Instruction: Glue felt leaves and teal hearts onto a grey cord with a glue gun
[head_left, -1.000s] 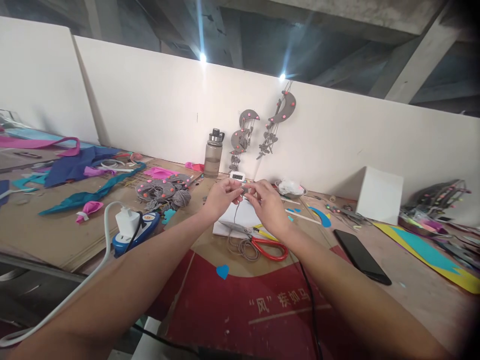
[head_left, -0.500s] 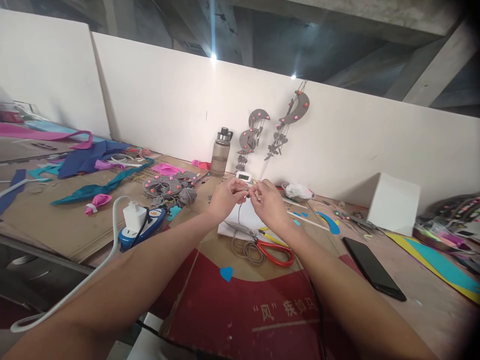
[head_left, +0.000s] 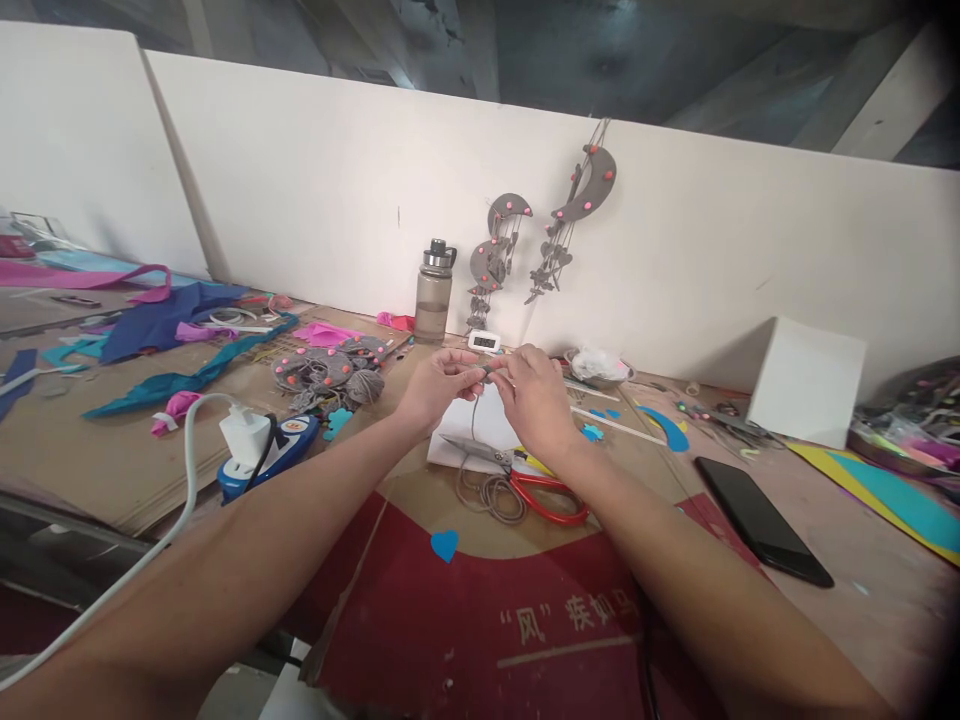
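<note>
The left hand [head_left: 439, 388] is pinching a small grey piece [head_left: 489, 371], and the right hand [head_left: 538, 398] is grasping its other side. Below them, the cord [head_left: 474, 415] is hanging down to the scissors [head_left: 495, 456]; a sharp pull could be snagging it there, a loose pinch dropping the piece.

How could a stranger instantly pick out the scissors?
On the red-printed cardboard, find the white paper below the left hand. The scissors lie with blades over it; bright red loop handles set them apart from the coiled gray cord beside them.
</note>
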